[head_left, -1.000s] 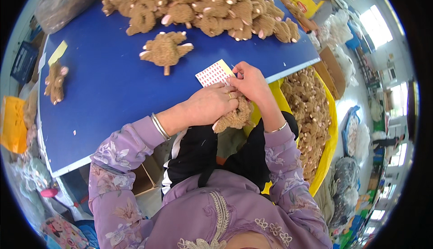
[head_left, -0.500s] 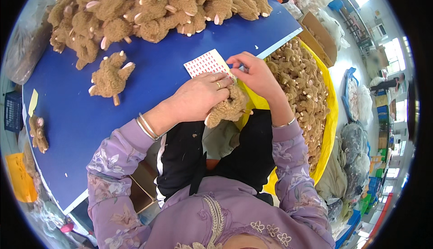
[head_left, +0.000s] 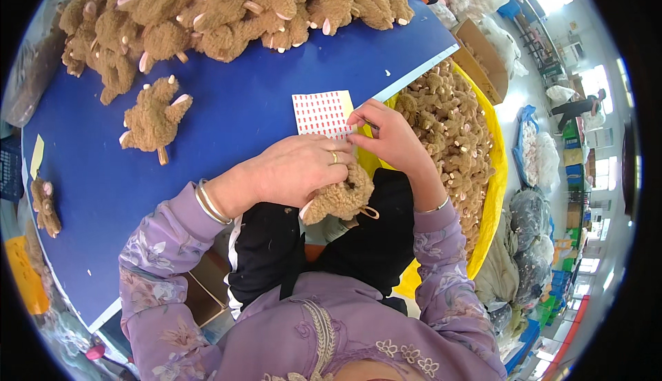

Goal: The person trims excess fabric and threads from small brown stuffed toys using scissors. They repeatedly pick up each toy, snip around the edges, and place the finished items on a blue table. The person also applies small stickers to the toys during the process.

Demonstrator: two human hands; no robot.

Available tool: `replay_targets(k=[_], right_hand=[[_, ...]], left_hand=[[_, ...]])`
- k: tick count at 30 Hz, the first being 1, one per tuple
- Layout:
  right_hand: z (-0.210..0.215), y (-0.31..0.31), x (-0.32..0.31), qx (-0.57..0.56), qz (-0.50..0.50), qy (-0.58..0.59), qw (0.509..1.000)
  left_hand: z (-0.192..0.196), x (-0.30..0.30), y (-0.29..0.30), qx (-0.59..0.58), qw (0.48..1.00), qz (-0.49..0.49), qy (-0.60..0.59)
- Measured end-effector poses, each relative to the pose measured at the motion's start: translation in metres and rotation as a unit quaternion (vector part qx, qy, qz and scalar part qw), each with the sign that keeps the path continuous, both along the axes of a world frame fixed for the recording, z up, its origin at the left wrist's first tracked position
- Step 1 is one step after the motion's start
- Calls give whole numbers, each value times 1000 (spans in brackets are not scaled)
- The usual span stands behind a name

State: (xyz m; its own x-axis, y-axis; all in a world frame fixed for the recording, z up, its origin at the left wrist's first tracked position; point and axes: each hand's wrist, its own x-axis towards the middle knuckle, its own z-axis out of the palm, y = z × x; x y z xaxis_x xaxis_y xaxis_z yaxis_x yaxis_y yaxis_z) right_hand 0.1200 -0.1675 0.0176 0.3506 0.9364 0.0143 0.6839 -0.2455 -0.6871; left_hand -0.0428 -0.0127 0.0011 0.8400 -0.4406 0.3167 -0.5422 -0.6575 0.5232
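My left hand [head_left: 296, 167] is closed on a brown curly plush toy [head_left: 339, 198] over my lap, near the table's edge. A small loop hangs off the toy's lower right side. The fingers also lie over the lower edge of a white sticker sheet [head_left: 321, 111] with rows of small red marks and a pale yellow right margin. At that sheet's right edge, my right hand [head_left: 389, 136] is bent in a pinch. A slim dark tool [head_left: 372, 125] shows between its fingers; its tip is hidden.
Many brown plush toys [head_left: 221, 8] are heaped along the far side of the blue table [head_left: 227, 115]. One plush toy [head_left: 157, 115] lies apart; another [head_left: 45, 205] is at the left edge. To my right stands a yellow-lined container [head_left: 498, 195] full of toys, with a cardboard box [head_left: 483, 57] beyond.
The sticker sheet has turned more upright. Both hands and the held toy have shifted slightly lower in view, and the dark tool now shows in my right hand.
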Motion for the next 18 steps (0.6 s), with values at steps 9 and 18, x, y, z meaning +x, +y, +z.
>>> replay_targets(k=[9,18], right_hand=[[-14,0,-7,32,-38,22,999],[-19,-7,-19,52,-43,7,998]], left_hand=[[-6,-15,-8,62,983,160,-64],[-6,-26,-10,66,987,137,-50]])
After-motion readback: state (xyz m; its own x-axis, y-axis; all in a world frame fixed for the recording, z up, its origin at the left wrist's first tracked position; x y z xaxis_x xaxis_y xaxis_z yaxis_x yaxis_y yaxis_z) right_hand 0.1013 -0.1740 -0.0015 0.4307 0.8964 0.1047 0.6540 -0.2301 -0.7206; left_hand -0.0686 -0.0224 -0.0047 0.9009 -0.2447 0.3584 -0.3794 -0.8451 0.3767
